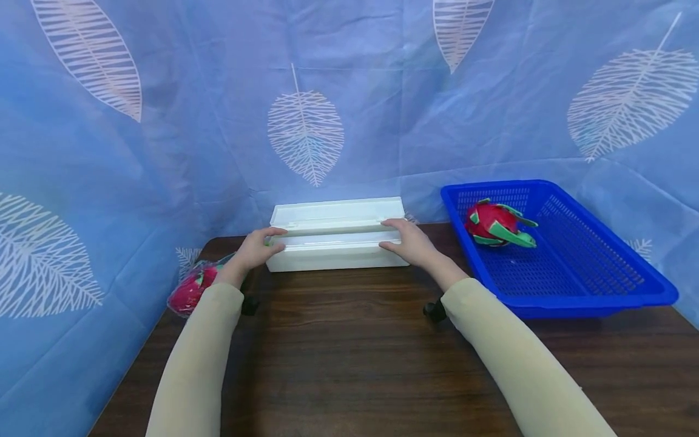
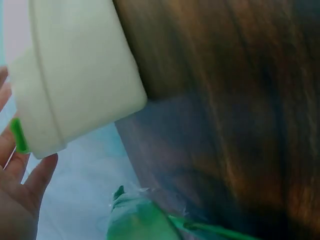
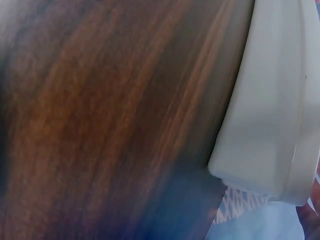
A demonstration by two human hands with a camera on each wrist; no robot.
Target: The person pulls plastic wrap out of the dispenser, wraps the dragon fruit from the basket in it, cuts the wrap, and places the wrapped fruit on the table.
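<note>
A long white box (image 1: 338, 260) stands at the back of the table, its lid (image 1: 338, 213) raised at the rear. My left hand (image 1: 252, 250) holds the box's left end, thumb toward the front and fingers farther back. At the opposite end, my right hand (image 1: 413, 244) grips in much the same way. The left wrist view shows the thumb at the box's corner, beside a small green tab (image 2: 19, 136). Only fingertips (image 3: 315, 197) of the right hand show behind the box in the right wrist view. The inside of the box is mostly hidden.
To the right is a blue plastic basket (image 1: 568, 302) with a toy dragon fruit (image 1: 494, 223) in it. Another red and green item in clear wrapping (image 1: 191, 291) lies by my left forearm at the table's left edge. A blue leaf-print cloth (image 1: 349, 139) hangs behind.
</note>
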